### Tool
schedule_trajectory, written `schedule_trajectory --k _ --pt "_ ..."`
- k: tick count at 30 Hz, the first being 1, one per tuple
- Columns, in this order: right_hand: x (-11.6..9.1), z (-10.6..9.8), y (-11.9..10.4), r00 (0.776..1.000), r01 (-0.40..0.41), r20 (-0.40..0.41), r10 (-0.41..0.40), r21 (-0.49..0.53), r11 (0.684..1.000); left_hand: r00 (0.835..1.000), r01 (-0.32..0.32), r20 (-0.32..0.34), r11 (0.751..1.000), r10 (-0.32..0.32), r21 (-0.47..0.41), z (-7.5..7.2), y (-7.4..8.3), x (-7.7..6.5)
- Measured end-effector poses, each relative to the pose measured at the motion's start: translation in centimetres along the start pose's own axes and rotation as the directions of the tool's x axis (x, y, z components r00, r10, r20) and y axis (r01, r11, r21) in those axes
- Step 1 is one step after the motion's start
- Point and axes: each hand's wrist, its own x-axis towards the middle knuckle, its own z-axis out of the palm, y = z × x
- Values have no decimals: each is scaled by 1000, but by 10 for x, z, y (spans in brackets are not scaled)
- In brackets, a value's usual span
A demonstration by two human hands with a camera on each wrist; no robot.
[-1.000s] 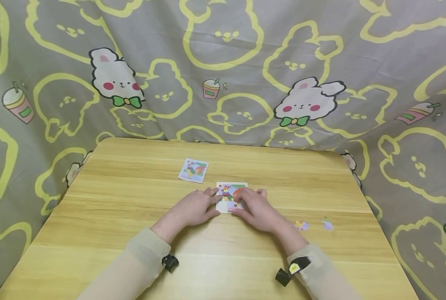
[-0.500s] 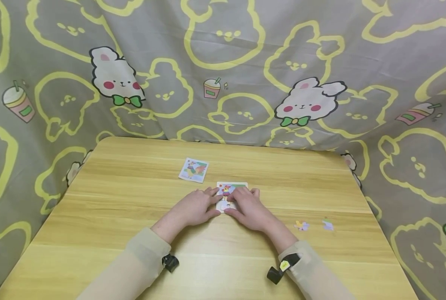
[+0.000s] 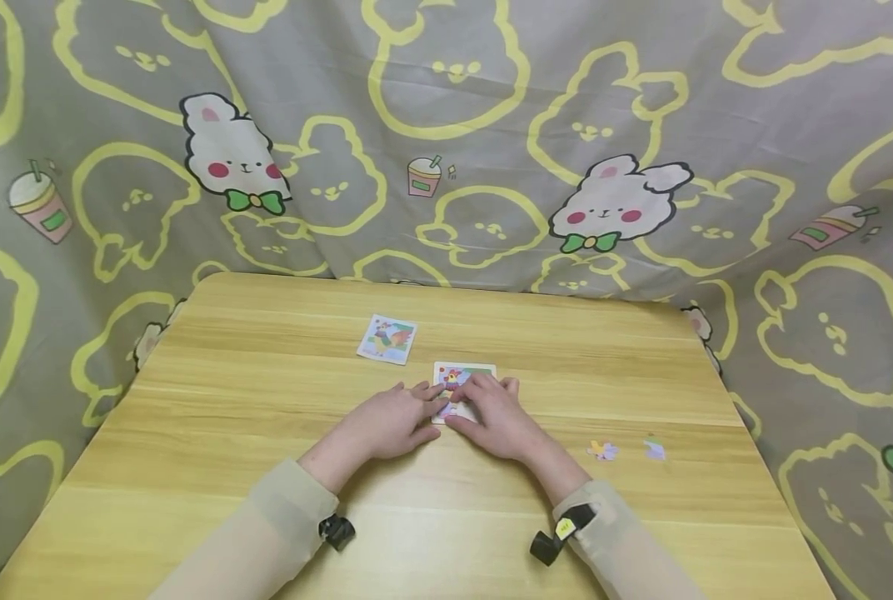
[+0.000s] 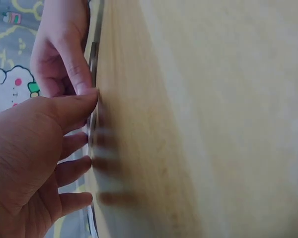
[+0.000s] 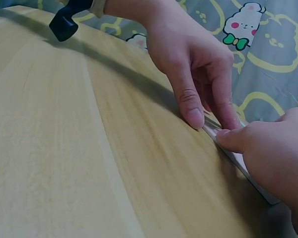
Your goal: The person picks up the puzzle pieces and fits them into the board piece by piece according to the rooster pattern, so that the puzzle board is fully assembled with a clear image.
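Note:
A small jigsaw board (image 3: 476,367) with a white border and a rooster picture lies mid-table, partly covered by both hands. My left hand (image 3: 386,423) rests its extended fingers on the board's left side, with the thumb near the front left corner. The right hand (image 3: 499,417) bends over the board, thumb at the front edge and fingers curled above it. It holds a pale purple puzzle piece (image 3: 449,410) at the lower left of the picture; the grip is largely hidden. In the right wrist view the thumbs of both hands come close together at the board's edge (image 5: 258,187).
Two loose puzzle pieces lie to the right: an orange and purple piece (image 3: 602,450) and a green and purple piece (image 3: 654,448). A rooster picture card (image 3: 387,339) lies behind and left of the board. A patterned curtain (image 3: 491,125) hangs around the wooden table (image 3: 281,333).
My right hand has shifted left across the board with the puzzle piece, toward the lower left corner. The left hand has stayed at the board's left side, its fingers reaching slightly further over it.

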Motion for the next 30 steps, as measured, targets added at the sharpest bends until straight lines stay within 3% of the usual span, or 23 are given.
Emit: schedule_trajectory --k 15,22,30 --pt "-2 2 2 999 19 -46 -20 -31 999 999 29 -18 999 -30 -44 3 -2 0" --pt "-1 3 3 998 -42 -37 44 44 998 1000 17 -20 999 -18 -46 4 -3 0" --pt "1 4 -2 996 -85 -31 86 31 996 999 -12 -32 998 10 -58 4 -5 -1"
